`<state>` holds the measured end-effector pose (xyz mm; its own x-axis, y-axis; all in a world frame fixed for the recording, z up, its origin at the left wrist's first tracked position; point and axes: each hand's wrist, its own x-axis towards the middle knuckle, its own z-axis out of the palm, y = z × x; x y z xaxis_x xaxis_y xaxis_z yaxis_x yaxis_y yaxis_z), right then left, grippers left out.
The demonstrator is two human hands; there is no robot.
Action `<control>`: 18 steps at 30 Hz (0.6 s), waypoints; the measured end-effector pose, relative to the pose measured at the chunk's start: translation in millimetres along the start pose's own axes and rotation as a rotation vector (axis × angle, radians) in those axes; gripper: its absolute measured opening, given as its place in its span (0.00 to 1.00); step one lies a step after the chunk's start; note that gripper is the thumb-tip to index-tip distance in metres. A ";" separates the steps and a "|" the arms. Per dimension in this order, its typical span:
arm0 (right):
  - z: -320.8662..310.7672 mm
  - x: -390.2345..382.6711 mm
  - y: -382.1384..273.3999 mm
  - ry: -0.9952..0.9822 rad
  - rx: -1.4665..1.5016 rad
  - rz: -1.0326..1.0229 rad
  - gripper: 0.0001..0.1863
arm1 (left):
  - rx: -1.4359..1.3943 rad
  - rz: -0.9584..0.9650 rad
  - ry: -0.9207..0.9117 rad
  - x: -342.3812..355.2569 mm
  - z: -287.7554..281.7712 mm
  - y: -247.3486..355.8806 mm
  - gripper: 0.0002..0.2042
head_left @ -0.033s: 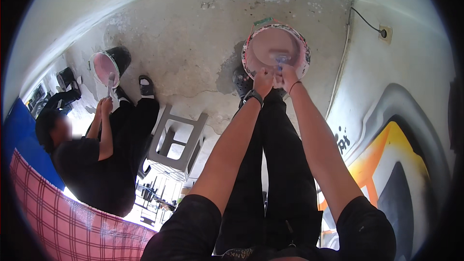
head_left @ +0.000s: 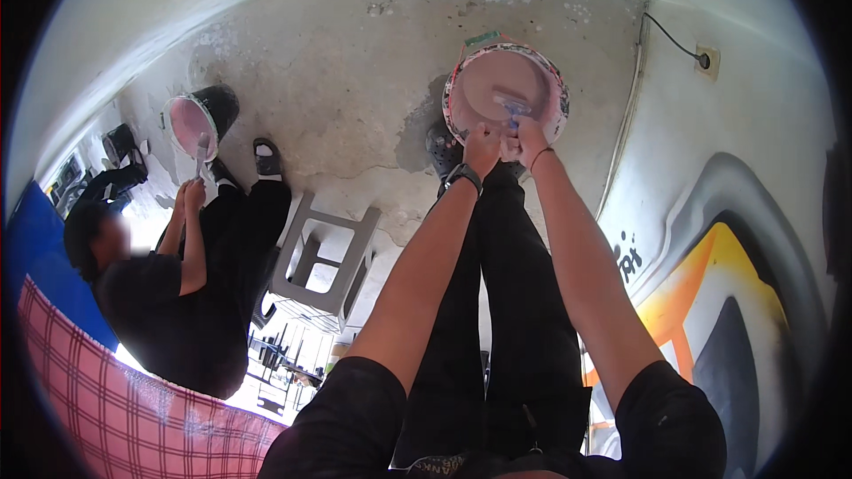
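A bucket [head_left: 557, 129] with a paint-splashed rim stands on the floor before me, with pale pink liquid [head_left: 497, 75] like paint inside. My right hand [head_left: 529, 135] is closed at its near rim around the blue handle of a wide-headed tool [head_left: 512, 108]. That head lies at the liquid's surface; its exact kind is unclear. Close beside it, my left hand [head_left: 482, 148] is also closed at the near rim. Whether it grips the rim or something else is hidden.
To the left, a person [head_left: 169, 293] in black holds a brush-like tool [head_left: 203, 146] over a tilted, pink-lined bucket [head_left: 222, 106]. A grey plastic stool [head_left: 342, 222] lies between us. A plug with a cable [head_left: 703, 61] sits in the right wall. Pink checked cloth [head_left: 133, 390] is at lower left.
The tool's head has shifted slightly within the liquid and shows more clearly now. Both my hands stay at the near rim. The other person has barely moved.
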<state>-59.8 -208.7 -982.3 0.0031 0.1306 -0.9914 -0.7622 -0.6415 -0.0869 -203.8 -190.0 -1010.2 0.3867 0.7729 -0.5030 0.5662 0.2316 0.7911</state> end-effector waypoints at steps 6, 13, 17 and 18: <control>5.2 4.6 11.8 0.379 -1.562 -0.770 0.09 | 0.021 -0.099 -0.063 -8.2 -0.6 -16.1 0.12; 42.0 -38.2 1.2 0.424 -1.616 -0.692 0.12 | -0.047 -0.315 -0.091 -36.3 -16.7 -28.6 0.14; -5.3 -30.1 -20.2 0.378 -1.422 -0.680 0.13 | -0.135 -0.323 -0.135 -33.1 17.0 -1.3 0.14; 2.4 -41.8 -23.4 0.385 -1.454 -0.636 0.13 | -0.139 -0.353 -0.128 -34.1 10.0 -4.7 0.14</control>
<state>-43.7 -197.3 -938.5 0.3826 0.5946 -0.7071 0.6414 -0.7218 -0.2600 -212.4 -223.3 -1000.2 0.2784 0.5539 -0.7846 0.5798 0.5544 0.5971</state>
